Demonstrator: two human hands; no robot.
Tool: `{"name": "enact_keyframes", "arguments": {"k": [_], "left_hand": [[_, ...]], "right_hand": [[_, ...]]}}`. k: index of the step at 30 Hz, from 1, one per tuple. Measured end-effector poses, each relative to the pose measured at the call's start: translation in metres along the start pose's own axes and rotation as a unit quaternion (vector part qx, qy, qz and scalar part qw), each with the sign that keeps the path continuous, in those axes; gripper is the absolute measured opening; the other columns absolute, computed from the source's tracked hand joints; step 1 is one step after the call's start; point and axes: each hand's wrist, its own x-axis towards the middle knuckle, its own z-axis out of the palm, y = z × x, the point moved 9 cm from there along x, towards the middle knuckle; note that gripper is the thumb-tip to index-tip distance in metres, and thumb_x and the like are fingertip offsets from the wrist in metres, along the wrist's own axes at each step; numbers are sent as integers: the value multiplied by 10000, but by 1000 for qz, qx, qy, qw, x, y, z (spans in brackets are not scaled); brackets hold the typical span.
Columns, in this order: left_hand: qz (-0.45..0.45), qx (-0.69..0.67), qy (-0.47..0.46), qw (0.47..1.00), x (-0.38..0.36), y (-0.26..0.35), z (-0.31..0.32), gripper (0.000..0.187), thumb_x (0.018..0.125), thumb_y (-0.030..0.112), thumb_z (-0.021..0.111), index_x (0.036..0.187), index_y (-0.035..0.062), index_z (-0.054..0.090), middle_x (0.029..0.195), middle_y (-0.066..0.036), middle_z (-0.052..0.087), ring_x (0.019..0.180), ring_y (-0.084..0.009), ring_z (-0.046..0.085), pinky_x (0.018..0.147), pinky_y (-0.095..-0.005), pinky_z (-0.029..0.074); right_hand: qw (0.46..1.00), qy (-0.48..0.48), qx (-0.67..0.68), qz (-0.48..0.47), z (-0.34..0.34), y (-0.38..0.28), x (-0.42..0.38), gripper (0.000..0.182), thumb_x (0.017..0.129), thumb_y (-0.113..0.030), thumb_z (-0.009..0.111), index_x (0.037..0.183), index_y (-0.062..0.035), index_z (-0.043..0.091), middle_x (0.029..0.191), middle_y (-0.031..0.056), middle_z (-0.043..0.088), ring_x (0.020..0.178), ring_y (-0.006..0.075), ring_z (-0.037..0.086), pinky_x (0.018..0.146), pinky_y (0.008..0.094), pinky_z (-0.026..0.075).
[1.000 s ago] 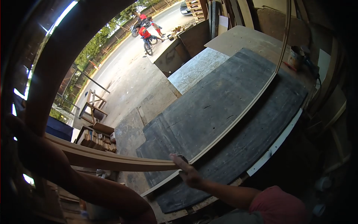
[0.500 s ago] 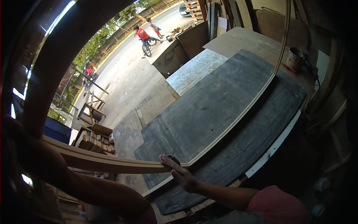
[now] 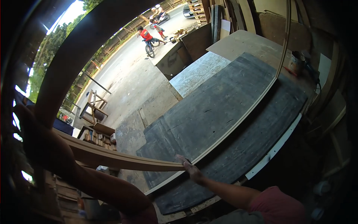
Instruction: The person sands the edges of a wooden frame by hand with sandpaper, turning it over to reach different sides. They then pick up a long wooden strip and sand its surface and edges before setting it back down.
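A long, curved wooden frame (image 3: 130, 160) rises from the dark board on the right, bends at a corner near the middle and runs back to the left. My right hand (image 3: 193, 172) is at that corner, its fingers close together against the wood, with a small dark item showing beside them; what it is stays unclear. On the far left my left hand (image 3: 28, 112) is raised in deep shadow against the wide dark curved part (image 3: 56, 80) of the frame; its fingers are hard to make out. Under the frame lies the scratched dark board (image 3: 209, 108).
A can (image 3: 295, 61) and a dark tool with a cable (image 3: 311, 72) stand at the table's right end. Wood offcuts fill a box (image 3: 97, 137) at left, near a wooden trestle (image 3: 91, 108). People with a bicycle (image 3: 150, 46) are by the road.
My right hand has slid right along the wood with the dark item, to the corner. The view has shifted slightly. A motorcycle with riders now shows on the road at the top.
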Motion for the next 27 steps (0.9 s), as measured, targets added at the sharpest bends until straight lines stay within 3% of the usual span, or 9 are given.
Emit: {"name": "enact_keyframes", "arguments": {"k": [4, 6, 11, 14, 17, 20, 22, 24, 27], "left_hand": [[108, 30, 7, 994, -1, 7, 2, 404, 1072, 197, 347, 1415, 66, 517, 1361, -195, 581, 1235, -300, 594, 1017, -388, 500], [115, 43, 9, 992, -1, 7, 3, 402, 1071, 190, 350, 1413, 60, 517, 1356, -195, 585, 1221, -301, 604, 1008, -387, 505], [123, 49, 16, 991, -3, 6, 6, 399, 1068, 173, 357, 1413, 52, 515, 1334, -191, 605, 1173, -302, 636, 987, -376, 512], [155, 106, 14, 982, -3, 21, 16, 442, 1067, 192, 335, 1499, 142, 409, 1343, -165, 602, 1144, -298, 646, 974, -407, 514], [-114, 15, -83, 990, -1, 2, 19, 420, 1063, 172, 347, 1465, 126, 458, 1350, -164, 598, 1151, -293, 644, 986, -404, 506], [14, 15, -14, 1000, 3, 16, 7, 412, 1065, 175, 356, 1456, 118, 469, 1355, -166, 594, 1161, -293, 640, 1005, -395, 491], [-146, 6, -111, 983, 3, 3, 18, 422, 1062, 160, 365, 1475, 120, 443, 1366, -165, 586, 1143, -295, 648, 993, -389, 497], [-130, -12, -92, 987, -3, -5, 27, 415, 1063, 190, 383, 1465, 122, 463, 1333, -173, 607, 1111, -300, 659, 962, -392, 506], [-80, 1, -62, 995, -3, 0, 21, 400, 1064, 267, 407, 1416, 122, 529, 1242, -187, 655, 1051, -312, 675, 911, -403, 513]], "right_hand": [[988, 39, 16, 150, 2, 4, 3, 554, 1093, -331, 264, 1509, 31, 310, 1569, 186, 328, 1488, 286, 227, 1210, 347, 139], [998, -34, -14, -59, 43, -93, 10, 567, 1090, -356, 275, 1498, 35, 332, 1558, 175, 353, 1477, 269, 251, 1206, 346, 157], [996, 61, -2, 61, -10, 20, -10, 559, 1090, -352, 287, 1487, 36, 357, 1526, 161, 403, 1440, 247, 317, 1194, 341, 201], [989, 69, 28, 130, -6, 13, -8, 547, 1091, -336, 290, 1486, 36, 360, 1522, 160, 405, 1437, 246, 326, 1194, 341, 204], [999, 5, -38, -39, 36, -92, -5, 547, 1091, -330, 285, 1495, 34, 342, 1526, 172, 395, 1460, 259, 294, 1199, 339, 193], [994, -7, 19, -109, 25, -66, -9, 537, 1093, -332, 274, 1481, 21, 388, 1528, 134, 416, 1459, 254, 299, 1190, 327, 199], [992, 61, -46, 100, -17, 27, -7, 542, 1087, -321, 309, 1468, 58, 376, 1544, 175, 377, 1472, 263, 274, 1207, 341, 176], [992, 59, -39, 108, -12, 5, -3, 541, 1084, -317, 327, 1458, 70, 385, 1539, 190, 380, 1465, 264, 291, 1206, 338, 178], [997, -13, -14, -75, 38, -99, -5, 539, 1091, -305, 314, 1485, 62, 339, 1517, 176, 411, 1440, 244, 340, 1185, 325, 218]]}}
